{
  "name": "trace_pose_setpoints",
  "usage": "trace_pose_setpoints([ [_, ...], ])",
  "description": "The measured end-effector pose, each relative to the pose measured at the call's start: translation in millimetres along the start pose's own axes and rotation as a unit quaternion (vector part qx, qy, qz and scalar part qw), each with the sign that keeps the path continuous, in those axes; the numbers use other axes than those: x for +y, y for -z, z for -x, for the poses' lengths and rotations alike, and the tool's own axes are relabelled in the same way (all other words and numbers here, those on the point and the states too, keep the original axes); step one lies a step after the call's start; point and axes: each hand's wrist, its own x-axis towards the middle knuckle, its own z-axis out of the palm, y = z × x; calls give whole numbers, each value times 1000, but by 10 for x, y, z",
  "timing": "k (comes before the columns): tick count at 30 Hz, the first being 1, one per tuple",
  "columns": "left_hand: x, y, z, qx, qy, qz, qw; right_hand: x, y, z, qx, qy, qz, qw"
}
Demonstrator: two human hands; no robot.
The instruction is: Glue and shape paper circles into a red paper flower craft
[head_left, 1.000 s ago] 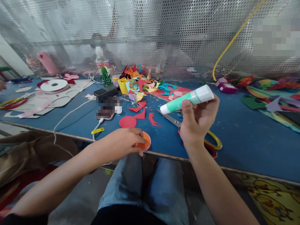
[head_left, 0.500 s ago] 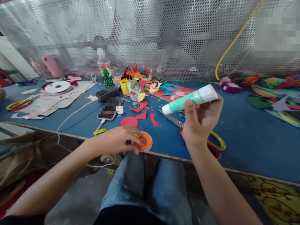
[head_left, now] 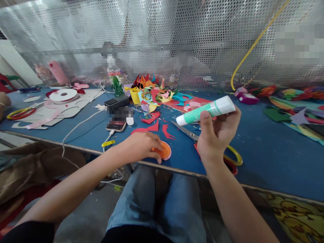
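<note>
My left hand (head_left: pixel 138 145) lies flat, fingers pressed on the orange disc (head_left: pixel 164 151) at the near edge of the surface (head_left: pixel 265 148); most of the disc is hidden beneath them. My right hand (head_left: pixel 216 135) grips the glue tube (head_left: pixel 206 110) above the scissors (head_left: pixel 229 157), right of the disc. Tube print is unreadable. The phone (head_left: pixel 115 126) left of the disc is partly blurred.

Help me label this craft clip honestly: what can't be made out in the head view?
- Orange paper circle: the left hand covers most of it.
- Scissors: the right hand hides their middle.
- Glue tube: print too small to read; the right grip covers its far end.
- Phone: the area just above it is blurred.
- People behind the mesh screen: blurred.
</note>
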Motion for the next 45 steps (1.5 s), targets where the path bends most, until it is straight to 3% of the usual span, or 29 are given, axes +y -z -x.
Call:
trace_pose_setpoints([
  [16, -205, -12, 9, -7, -35, 115, 993, -13, -15, 1, 4, 7, 4, 1000],
  [24, -195, 23, 26, -13, -44, 132, 990, -28, -14, 5, 5, 4, 16, 1000],
  [32, 33, 19, 118, 2, -32, -46, 998, -45, -22, 6, 8, -6, 34, 999],
  [41, 163, -175, 150, 67, -31, -195, 978, -39, -21, 4, 0, 0, 15, 1000],
  [45, 251, -254, 104, 112, 0, -244, 963, -33, -12, 11, 3, -14, 27, 1000],
])
